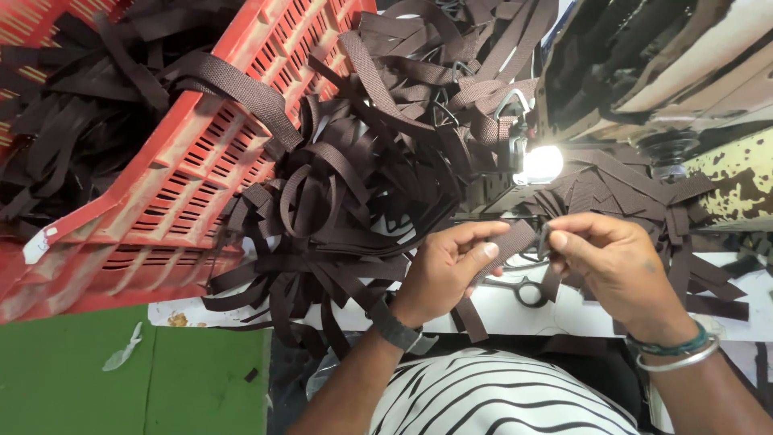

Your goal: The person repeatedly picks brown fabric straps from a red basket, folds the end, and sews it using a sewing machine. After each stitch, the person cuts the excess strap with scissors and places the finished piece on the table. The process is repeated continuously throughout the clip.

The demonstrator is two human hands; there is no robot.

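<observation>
My left hand (443, 270) pinches a short dark brown webbing strap (506, 250) between thumb and fingers. My right hand (616, 266) grips the strap's other end together with a small metal ring (544, 239). Both hands meet just in front of a sewing machine's bright lamp (542, 163). A large heap of the same brown straps (354, 193) lies left of my hands, some with metal buckles.
A red slatted plastic crate (185, 169) full of straps sits at the left. Small scissors (523, 290) lie on the white table (515, 318) under my hands. The sewing machine (644, 72) stands at the upper right. A green surface (80, 379) lies at lower left.
</observation>
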